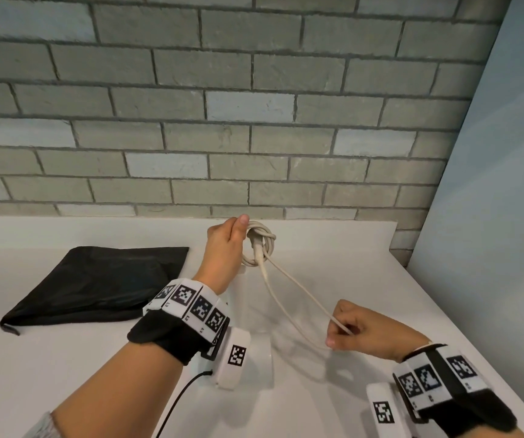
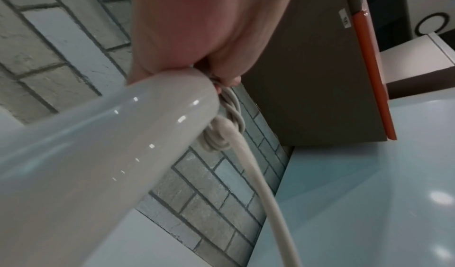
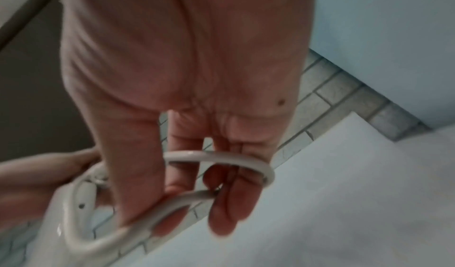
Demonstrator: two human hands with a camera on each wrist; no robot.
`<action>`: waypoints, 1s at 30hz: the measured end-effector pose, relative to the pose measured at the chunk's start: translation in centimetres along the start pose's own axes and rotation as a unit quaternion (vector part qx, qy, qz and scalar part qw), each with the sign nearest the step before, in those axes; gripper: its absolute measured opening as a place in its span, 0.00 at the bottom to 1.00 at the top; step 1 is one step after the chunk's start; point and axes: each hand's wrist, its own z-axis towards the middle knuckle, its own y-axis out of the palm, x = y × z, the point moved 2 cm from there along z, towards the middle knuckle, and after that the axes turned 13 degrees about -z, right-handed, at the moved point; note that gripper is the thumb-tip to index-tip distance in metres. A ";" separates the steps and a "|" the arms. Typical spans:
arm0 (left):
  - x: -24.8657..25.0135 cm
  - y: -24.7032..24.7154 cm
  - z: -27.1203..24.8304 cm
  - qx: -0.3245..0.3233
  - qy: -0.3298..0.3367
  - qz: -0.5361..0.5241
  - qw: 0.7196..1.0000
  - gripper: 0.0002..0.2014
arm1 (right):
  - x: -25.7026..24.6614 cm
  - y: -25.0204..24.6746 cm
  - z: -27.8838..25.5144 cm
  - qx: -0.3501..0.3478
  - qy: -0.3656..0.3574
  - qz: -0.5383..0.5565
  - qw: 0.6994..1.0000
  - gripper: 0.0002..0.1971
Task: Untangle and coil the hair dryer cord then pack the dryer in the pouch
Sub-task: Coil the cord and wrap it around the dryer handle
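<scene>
A white table [image 1: 64, 358] runs along a grey brick wall [image 1: 191, 105], with a flat black pouch [image 1: 96, 282] lying at its left. Above the far middle the left hand [image 1: 225, 245] grips the glossy white dryer [image 2: 103, 144] with coiled cord [image 1: 259, 245] bunched at its handle end. Nearer, on the right, the right hand [image 1: 358, 330] pinches a loose loop of that cord between thumb and fingers

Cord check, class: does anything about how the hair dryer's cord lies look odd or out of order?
Yes. The cord is bunched in twisted, crossing loops at the left hand, not a neat coil. A long slack loop runs to the right hand, which pinches it.
</scene>
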 end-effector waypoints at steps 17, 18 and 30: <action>0.4 0.6 -0.8 -0.003 -0.014 -0.045 0.999 0.19 | -6.6 1.2 2.1 0.012 -0.099 0.238 0.966 0.13; 0.6 0.9 -1.1 -0.016 -0.017 -0.045 0.999 0.19 | -6.8 1.6 2.5 -0.003 -0.098 0.218 0.971 0.12; 2.2 2.5 -2.7 -0.142 -0.074 -0.071 0.985 0.23 | -9.1 -3.1 6.7 0.107 -0.094 0.340 0.930 0.10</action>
